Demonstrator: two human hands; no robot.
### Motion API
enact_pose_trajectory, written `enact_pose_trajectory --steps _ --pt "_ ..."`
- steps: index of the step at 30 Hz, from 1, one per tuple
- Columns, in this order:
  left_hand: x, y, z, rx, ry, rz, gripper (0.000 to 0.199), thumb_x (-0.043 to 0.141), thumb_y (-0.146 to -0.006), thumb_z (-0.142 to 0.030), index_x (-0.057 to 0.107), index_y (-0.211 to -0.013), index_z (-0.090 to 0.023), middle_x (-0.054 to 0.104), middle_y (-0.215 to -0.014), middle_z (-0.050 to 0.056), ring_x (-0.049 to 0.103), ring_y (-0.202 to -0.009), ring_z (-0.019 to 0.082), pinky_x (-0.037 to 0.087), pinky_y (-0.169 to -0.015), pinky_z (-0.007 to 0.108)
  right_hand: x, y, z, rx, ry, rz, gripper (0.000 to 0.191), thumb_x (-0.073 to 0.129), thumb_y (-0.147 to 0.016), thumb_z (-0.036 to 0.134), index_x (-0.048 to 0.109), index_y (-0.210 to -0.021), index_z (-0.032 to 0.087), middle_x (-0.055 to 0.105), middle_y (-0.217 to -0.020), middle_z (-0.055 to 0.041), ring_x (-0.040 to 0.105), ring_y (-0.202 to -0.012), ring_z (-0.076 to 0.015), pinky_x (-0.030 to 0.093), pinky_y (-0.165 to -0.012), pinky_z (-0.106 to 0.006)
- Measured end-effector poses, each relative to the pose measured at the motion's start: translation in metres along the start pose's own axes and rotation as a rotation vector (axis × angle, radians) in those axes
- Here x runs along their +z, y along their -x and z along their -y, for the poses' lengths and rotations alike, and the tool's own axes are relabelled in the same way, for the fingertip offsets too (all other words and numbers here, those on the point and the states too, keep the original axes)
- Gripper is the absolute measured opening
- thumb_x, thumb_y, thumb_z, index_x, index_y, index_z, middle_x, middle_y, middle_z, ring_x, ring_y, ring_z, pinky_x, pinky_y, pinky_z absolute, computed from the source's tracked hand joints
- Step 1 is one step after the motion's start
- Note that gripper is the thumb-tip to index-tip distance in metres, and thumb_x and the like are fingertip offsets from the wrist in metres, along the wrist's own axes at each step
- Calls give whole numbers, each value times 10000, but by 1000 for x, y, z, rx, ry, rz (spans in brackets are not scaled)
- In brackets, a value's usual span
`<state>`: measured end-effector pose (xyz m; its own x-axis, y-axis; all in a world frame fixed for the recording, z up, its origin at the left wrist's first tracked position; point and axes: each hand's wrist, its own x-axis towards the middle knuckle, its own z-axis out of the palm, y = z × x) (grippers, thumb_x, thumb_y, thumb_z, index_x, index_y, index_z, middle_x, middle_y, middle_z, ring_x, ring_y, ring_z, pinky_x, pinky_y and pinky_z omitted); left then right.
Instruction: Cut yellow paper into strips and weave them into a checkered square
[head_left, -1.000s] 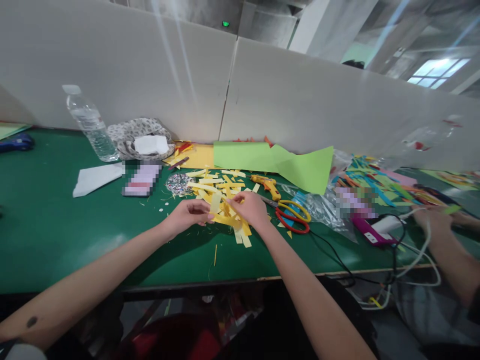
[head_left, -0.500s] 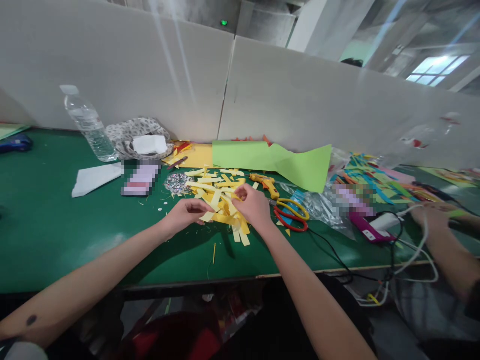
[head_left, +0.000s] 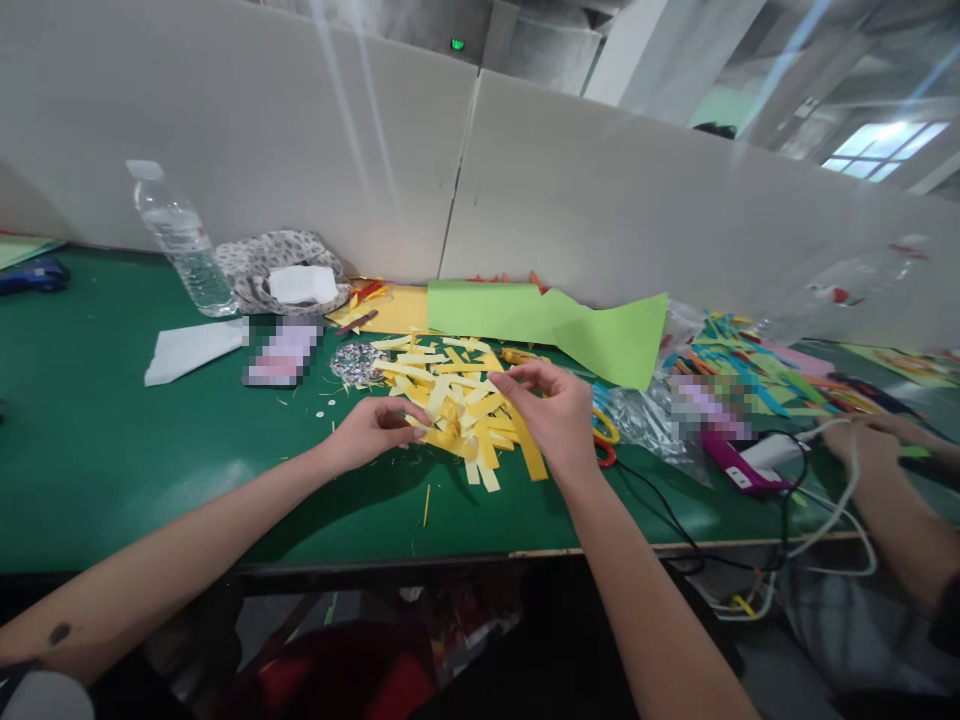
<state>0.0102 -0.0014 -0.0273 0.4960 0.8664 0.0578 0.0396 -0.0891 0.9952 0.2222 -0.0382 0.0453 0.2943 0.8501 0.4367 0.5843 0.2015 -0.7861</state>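
My left hand [head_left: 375, 432] is closed in a pinch on the end of a yellow paper strip [head_left: 450, 442], which has a small curled piece near it. Between the thumb and fingers of my right hand [head_left: 553, 412] is a deeper yellow paper strip [head_left: 531, 445], slanting down toward the table edge. Between and beneath both hands spreads a loose pile of pale and bright yellow paper strips [head_left: 412, 372]. Scissors with red and yellow handles [head_left: 606, 430] lie partly hidden behind my right hand. A yellow glue gun [head_left: 517, 355] is mostly covered by it too.
Behind the pile lie green paper [head_left: 487, 312] and a round patch of shiny bits [head_left: 356, 364]. A water bottle [head_left: 184, 245], a phone [head_left: 285, 352] and a cloth pouch [head_left: 259, 250] are at left. Cables [head_left: 660, 495], a power strip [head_left: 739, 465] and another person's hands [head_left: 862, 445] are at right.
My right hand has moved right, away from my left hand, and now holds a deeper yellow strip. It covers more of the glue gun and scissors. My left hand stays nearly in place.
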Motion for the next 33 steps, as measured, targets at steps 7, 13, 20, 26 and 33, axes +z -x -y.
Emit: enact_pose_trajectory --steps 7,13,20,26,33 --pt "0 3 -4 142 -122 35 145 577 -747 -197 690 -838 -194 668 -971 64 619 -788 154 473 -612 232 -2 -8 -12 151 -263 159 303 727 -605 431 719 -787 189 710 -746 -42 647 -682 -178 531 -683 -341" --pt "2 4 -8 126 -219 20 173 580 -767 -266 691 -887 -210 673 -950 46 575 -657 118 397 -500 200 -1 -6 -7 32 -192 223 305 716 -637 375 706 -873 182 696 -817 -46 637 -760 -174 519 -763 -355" --pt "4 6 -7 186 -340 41 201 566 -789 -289 695 -931 -228 686 -991 47 619 -760 153 413 -517 201 12 8 5 -121 -49 178 309 698 -672 360 674 -945 216 671 -745 -5 621 -713 -153 489 -785 -336" --pt "3 7 -8 376 -498 59 280 457 -830 -166 683 -972 -251 689 -996 41 632 -878 161 448 -561 203 8 7 5 -295 83 121 178 670 -727 343 693 -865 232 670 -763 -12 603 -737 -165 472 -748 -324" --pt "3 6 -2 456 -570 23 301 431 -842 -151 674 -982 -260 692 -993 34 636 -911 160 495 -756 262 8 11 7 -570 256 147 115 607 -807 302 674 -870 234 662 -748 -15 573 -786 -185 435 -794 -347"
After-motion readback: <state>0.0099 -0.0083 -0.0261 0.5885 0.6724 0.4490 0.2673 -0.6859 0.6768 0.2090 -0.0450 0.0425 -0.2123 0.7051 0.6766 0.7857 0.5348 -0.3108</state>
